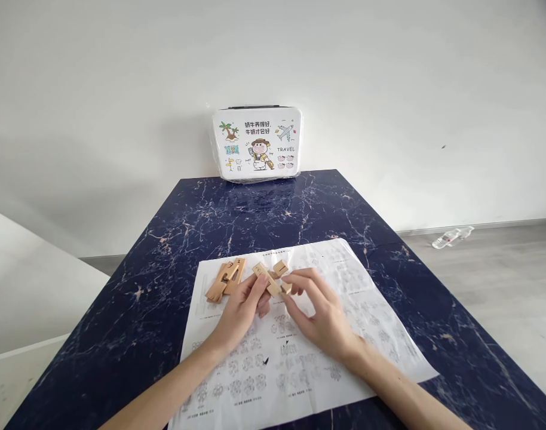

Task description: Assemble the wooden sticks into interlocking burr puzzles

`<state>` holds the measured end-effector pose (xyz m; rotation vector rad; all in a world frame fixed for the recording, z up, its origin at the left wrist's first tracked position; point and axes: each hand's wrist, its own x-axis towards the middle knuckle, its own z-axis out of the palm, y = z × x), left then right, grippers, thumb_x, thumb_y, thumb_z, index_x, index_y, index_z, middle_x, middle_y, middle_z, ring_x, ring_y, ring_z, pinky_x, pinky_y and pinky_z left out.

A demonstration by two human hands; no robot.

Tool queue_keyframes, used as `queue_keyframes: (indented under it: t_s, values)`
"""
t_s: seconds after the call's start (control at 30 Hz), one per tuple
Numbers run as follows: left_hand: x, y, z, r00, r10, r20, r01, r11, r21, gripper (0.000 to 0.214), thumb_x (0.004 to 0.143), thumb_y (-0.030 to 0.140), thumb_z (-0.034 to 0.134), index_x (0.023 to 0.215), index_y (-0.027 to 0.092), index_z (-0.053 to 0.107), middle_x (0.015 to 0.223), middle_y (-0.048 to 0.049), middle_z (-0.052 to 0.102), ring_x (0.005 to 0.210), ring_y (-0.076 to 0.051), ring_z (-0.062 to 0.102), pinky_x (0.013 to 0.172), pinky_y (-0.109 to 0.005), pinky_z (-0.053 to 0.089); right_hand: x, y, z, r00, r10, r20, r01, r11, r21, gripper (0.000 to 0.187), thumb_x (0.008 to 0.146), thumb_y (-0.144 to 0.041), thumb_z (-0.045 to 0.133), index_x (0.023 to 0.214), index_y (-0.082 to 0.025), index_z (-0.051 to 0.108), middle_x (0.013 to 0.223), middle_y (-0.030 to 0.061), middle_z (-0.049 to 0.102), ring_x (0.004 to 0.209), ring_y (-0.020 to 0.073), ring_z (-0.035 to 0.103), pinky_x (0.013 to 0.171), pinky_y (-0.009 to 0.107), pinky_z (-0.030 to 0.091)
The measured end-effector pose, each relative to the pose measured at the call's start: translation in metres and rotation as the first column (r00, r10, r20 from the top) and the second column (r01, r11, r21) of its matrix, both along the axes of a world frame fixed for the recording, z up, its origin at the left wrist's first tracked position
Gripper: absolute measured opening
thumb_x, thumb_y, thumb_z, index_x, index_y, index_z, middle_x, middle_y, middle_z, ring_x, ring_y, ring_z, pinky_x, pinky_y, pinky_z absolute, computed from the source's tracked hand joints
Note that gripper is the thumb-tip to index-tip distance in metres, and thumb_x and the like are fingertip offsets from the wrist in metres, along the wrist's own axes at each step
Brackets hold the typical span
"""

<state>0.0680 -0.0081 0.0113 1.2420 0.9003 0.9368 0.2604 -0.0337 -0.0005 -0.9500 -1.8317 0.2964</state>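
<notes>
As the left hand (241, 306) and right hand (321, 315) are pinching the joined wooden blocks (269, 280) between closed fingertips above the far edge of the printed sheet (376, 334), assembly is seemingly only starting: the loose blocks (226, 278) are lying unattached by its far-left corner.

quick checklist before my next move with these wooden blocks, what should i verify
1. Grip: left hand and right hand both pinch the held blocks: ok.
2. Spare blocks lie on the sheet beside the left hand: ok.
3. Sheet lies flat on the table: ok.
4. Sheet's middle diagrams uncovered: not ok, the hands hide them.
5. Held blocks fitted correctly together: cannot tell.
</notes>
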Motion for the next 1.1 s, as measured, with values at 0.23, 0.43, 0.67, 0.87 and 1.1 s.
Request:
queue_keyframes:
  t_s: [0.23,0.43,0.67,0.87,1.1]
  values:
    - [0.001,0.001,0.003,0.991,0.135,-0.025,-0.134,0.991,0.021,0.048,0.104,0.065,0.058,0.085,0.023,0.045,0.062,0.0089,0.031,0.055,-0.011,0.026,0.056,-0.027,0.027,0.018,0.019,-0.013,0.969,-0.246,0.036,0.247,0.941,-0.229,0.017,0.107,-0.029,0.055,0.124,-0.028,0.059,0.119,0.0116,0.063,0.100,0.0280,0.068,0.082,0.048,0.062]
    - [-0.002,0.001,0.001,0.983,0.161,-0.083,-0.160,0.987,0.018,0.049,0.102,0.064,0.062,0.083,0.024,0.042,0.063,0.0100,0.023,0.055,-0.011,0.023,0.055,-0.027,0.024,0.017,0.017,-0.022,0.983,-0.124,0.139,0.161,0.939,-0.303,0.030,0.102,-0.045,0.068,0.129,-0.031,0.062,0.135,0.0120,0.060,0.127,0.0357,0.062,0.103,0.059,0.059]
    - [-0.005,-0.002,0.006,0.977,0.133,-0.168,-0.118,0.988,0.100,0.040,0.103,0.059,0.064,0.090,0.023,0.055,0.067,0.0078,0.031,0.058,-0.012,0.029,0.056,-0.027,0.028,0.010,0.015,-0.022,0.971,-0.182,0.154,0.224,0.915,-0.335,0.030,0.096,-0.039,0.072,0.124,-0.029,0.066,0.128,0.0129,0.066,0.122,0.0376,0.063,0.100,0.062,0.059]
    - [-0.003,-0.001,0.005,0.980,0.075,-0.183,-0.065,0.996,0.059,0.044,0.100,0.065,0.063,0.096,0.022,0.061,0.068,0.0079,0.031,0.056,-0.012,0.028,0.052,-0.026,0.024,0.015,0.020,-0.007,0.968,-0.161,-0.190,0.033,0.839,-0.543,0.038,0.091,-0.043,0.076,0.124,-0.026,0.067,0.127,0.0117,0.072,0.118,0.0335,0.070,0.107,0.058,0.057]
    - [-0.003,-0.002,0.005,0.978,0.051,-0.202,-0.017,0.986,0.166,0.047,0.109,0.061,0.049,0.082,0.022,0.051,0.070,0.0028,0.050,0.065,-0.015,0.049,0.063,-0.028,0.044,0.025,0.025,0.003,0.690,-0.044,-0.722,-0.540,0.633,-0.554,0.044,0.098,-0.058,0.070,0.130,-0.027,0.069,0.139,0.0105,0.074,0.137,0.0323,0.065,0.121,0.056,0.047]
